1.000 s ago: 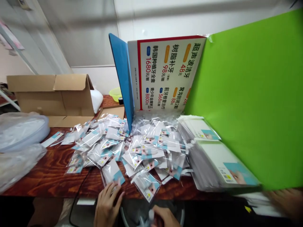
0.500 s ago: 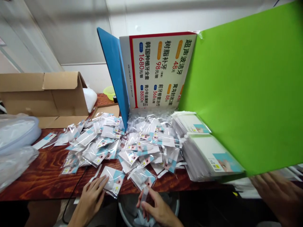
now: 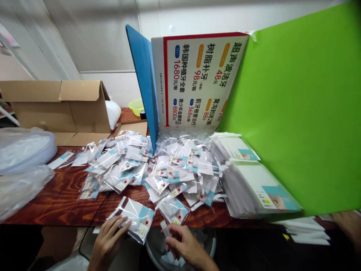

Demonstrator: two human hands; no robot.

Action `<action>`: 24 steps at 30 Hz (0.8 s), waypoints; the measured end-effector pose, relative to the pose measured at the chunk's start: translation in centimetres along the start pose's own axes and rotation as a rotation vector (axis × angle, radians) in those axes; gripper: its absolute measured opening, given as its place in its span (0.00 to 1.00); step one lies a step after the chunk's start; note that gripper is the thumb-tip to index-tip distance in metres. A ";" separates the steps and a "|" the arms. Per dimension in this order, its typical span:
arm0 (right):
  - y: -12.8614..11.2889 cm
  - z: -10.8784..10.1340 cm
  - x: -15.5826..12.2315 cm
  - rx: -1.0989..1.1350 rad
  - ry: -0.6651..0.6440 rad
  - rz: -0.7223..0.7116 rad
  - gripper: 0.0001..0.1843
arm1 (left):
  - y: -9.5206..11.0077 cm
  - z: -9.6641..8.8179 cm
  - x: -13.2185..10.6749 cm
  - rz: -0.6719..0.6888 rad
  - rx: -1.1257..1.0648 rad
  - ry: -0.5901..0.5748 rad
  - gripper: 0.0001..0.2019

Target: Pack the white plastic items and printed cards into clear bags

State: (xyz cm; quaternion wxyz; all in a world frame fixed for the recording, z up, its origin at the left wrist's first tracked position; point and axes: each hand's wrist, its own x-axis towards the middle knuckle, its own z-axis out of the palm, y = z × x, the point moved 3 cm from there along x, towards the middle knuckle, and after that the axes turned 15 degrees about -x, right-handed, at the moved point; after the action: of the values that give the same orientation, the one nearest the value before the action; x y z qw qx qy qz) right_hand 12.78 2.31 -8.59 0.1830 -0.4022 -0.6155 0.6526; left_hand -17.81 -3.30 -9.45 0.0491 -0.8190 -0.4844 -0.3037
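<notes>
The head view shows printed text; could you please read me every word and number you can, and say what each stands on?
On the white, red-edged upright board:
"超声波洁牙 48元"
"树脂补牙 98元/颗"
"韩国种植牙全套 1680元/颗"
"窝沟封闭2颗 88元"
"前牙根管治疗 368元/颗"
"青少年金属矫正 8800元"
Partly hidden: one more red price.
Too small or blurred: the board's tags and fine print, and print on the clear plastic packets with white-and-blue cards.

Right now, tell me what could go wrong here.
The packet at the left hand seems to jut past the edge of the table, so it may slip off. The right hand holds a small tube over the bucket; a loose hold could drop it in. The heaped packets overlap loosely and might slide.
</notes>
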 end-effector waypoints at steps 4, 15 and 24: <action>-0.3 -0.5 -0.1 0.012 0.049 -0.007 0.22 | 0.1 -1.5 -0.5 -0.031 -0.012 0.025 0.28; -6.6 -6.7 -0.4 0.045 0.337 -0.178 0.20 | 6.9 -2.0 5.5 0.034 -0.709 0.108 0.16; -5.3 -10.3 -1.7 0.112 0.381 -0.193 0.18 | 8.4 0.7 9.1 0.151 -0.979 0.052 0.18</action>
State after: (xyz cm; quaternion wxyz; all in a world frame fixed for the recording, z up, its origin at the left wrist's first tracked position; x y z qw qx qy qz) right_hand 20.17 8.77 -2.21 0.3797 -0.4466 -0.5684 0.5774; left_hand -7.49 -0.49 -3.24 -0.3075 -0.7708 -0.2226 -0.5115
